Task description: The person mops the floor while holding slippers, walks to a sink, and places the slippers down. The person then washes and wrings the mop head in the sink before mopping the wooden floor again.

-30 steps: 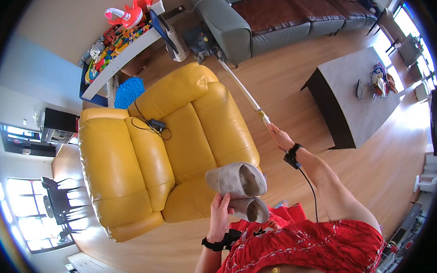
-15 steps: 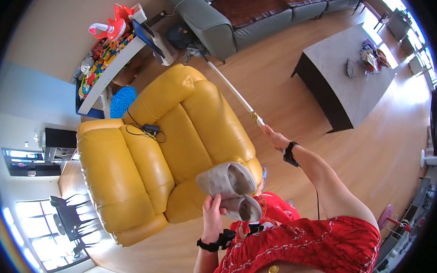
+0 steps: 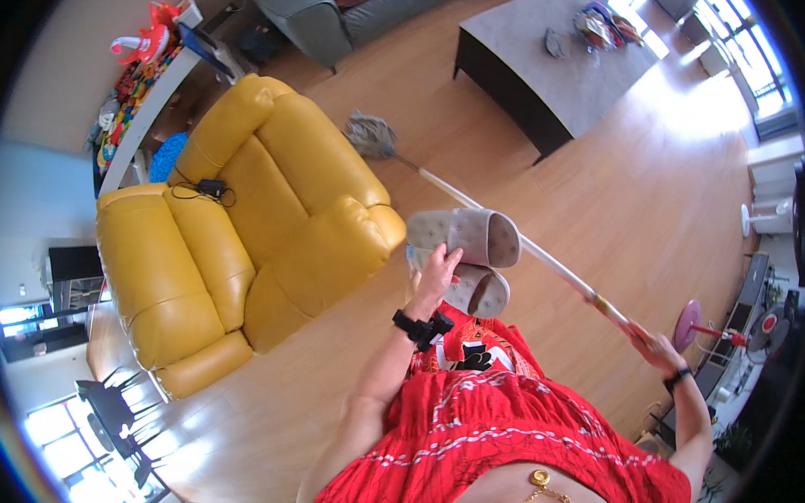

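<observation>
My left hand [image 3: 439,272] is closed around a pair of beige slippers [image 3: 455,235], holding them up in front of me, one above the other, with their openings to the right. Part of the lower slipper is hidden by my fingers. Out to the right, my right hand [image 3: 651,347] grips the end of a mop's long white handle [image 3: 558,268]. That handle runs up and left, passing behind the slippers. Its grey string mop head [image 3: 371,135] lies on the floor beside the yellow recliner.
The yellow leather recliner [image 3: 276,185] stands close on my left, a black adapter with its cord [image 3: 211,189] lying on it. Ahead are a grey-topped coffee table [image 3: 538,60] and a grey sofa [image 3: 394,17]. At right, a pink round-based stand [image 3: 687,326] is near a low cabinet.
The mop head has come out from beside the sofa to the floor by the recliner. My right hand has moved right and nearer with the handle; the slippers moved right and up in view.
</observation>
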A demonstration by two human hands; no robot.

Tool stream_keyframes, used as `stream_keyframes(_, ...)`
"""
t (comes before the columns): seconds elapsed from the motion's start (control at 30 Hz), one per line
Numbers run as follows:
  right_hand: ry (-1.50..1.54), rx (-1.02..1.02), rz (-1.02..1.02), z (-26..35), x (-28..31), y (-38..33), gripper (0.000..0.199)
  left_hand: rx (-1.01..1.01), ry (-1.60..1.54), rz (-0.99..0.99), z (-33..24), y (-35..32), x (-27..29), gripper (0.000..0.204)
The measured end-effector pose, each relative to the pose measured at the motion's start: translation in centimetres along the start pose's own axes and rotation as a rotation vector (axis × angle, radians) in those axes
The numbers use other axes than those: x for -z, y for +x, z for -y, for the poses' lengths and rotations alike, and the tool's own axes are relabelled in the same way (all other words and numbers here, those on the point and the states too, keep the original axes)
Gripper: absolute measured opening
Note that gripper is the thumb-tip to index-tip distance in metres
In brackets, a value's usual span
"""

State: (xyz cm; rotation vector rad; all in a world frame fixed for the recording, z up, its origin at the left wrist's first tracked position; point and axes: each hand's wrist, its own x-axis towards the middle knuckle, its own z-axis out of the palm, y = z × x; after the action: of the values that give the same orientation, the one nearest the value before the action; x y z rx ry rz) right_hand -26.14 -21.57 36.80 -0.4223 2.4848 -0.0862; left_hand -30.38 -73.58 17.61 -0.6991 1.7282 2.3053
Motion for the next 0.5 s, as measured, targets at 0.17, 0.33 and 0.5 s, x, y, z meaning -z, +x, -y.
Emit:
stream_keyframes(0.17, 0.430, -0.361, -0.009, -4.5, -11.7, -28.8, 0.036, 0.147, -0.033, 0.060, 2.6, -2.3, -3.9, 0.020)
stream_keyframes(0.33, 0.338, -0.303, -0.012, 4.4, -11.7, -26.3, 0.038, 0.148, 0.102, -0.015, 5.0, -3.0, -2.1, 0.022)
stream_keyframes(0.5, 0.191, -0.229, 0.050, 7.1, -6.8, -15.3, 0.039, 0.099, 0.151, 0.030, 3.8, -2.3, 1.1, 0.022)
